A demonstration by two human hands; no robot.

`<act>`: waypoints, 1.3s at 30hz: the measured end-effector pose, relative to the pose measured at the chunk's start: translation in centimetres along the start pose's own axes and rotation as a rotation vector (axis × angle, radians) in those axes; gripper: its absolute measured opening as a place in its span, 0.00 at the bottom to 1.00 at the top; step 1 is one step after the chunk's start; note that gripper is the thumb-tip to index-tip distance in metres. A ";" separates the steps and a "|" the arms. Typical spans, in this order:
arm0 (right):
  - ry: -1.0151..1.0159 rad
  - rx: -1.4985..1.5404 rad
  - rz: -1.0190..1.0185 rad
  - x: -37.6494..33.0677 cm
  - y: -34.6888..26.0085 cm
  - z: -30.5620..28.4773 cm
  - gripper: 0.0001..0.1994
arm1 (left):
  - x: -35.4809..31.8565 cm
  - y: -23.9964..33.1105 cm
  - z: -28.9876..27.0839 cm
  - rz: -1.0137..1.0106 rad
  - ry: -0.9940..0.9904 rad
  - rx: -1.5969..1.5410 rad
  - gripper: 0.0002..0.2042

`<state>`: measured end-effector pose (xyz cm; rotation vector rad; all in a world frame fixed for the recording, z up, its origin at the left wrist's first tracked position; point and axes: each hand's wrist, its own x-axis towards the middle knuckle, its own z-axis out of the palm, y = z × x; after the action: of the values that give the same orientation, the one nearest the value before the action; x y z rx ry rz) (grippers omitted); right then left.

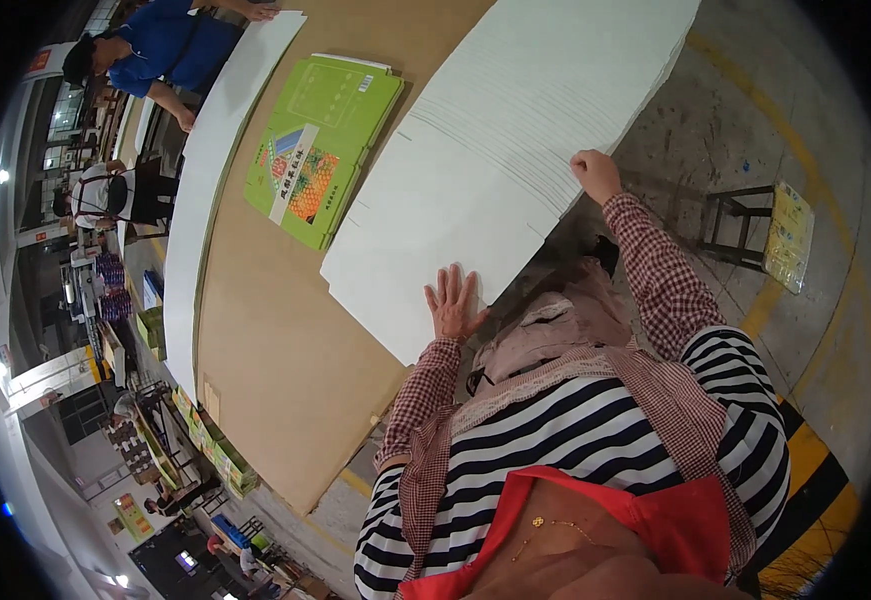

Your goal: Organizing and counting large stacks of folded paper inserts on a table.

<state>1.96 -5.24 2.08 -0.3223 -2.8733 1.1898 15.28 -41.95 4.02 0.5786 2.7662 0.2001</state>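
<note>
A fanned stack of white cardboard sheets [475,140] lies in front of me, its stepped edges showing as fine lines across the middle. My left hand [452,305] rests flat with fingers spread on the near corner of the top sheet. At the right edge of the stack, my right hand [596,175] is closed, its curled fingers touching the sheets' edge. Whether a sheet is pinched in them is hidden. Left of the stack lies a pile of flat green printed cartons [325,150] with a pineapple picture and a pale strip across it.
All this sits on a brown board-topped table [285,370]. Along its far side runs another white sheet stack [200,220], where a co-worker in blue [170,45] has hands on its edge. To the right, a small stool [785,238] stands on the concrete floor. Green cartons [217,450] are stacked beyond the table.
</note>
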 end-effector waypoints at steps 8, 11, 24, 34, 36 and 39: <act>-0.284 0.207 0.149 2.0 -1.6 -0.4 0.10 | -0.7 -0.4 0.4 -0.007 0.004 0.035 0.40; -0.384 -0.107 0.037 3.4 0.3 0.7 0.12 | -0.1 0.1 0.2 0.008 0.010 0.028 0.40; 0.157 -0.066 -0.063 0.0 -0.8 1.7 0.10 | -0.6 0.2 -0.1 -0.019 -0.027 0.016 0.40; -0.273 0.021 0.071 1.8 -1.7 0.4 0.11 | -0.5 -0.3 0.5 -0.007 0.020 0.024 0.42; -0.331 -0.182 0.013 1.9 -1.2 1.2 0.11 | -0.6 0.0 0.2 -0.013 0.000 0.025 0.42; -0.257 -0.241 -0.023 1.9 -1.1 2.2 0.11 | -0.9 -0.1 0.2 -0.023 -0.007 0.004 0.39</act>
<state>-0.27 -7.14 1.16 -0.1477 -3.2409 0.9440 16.06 -42.40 4.03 0.5476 2.7653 0.1877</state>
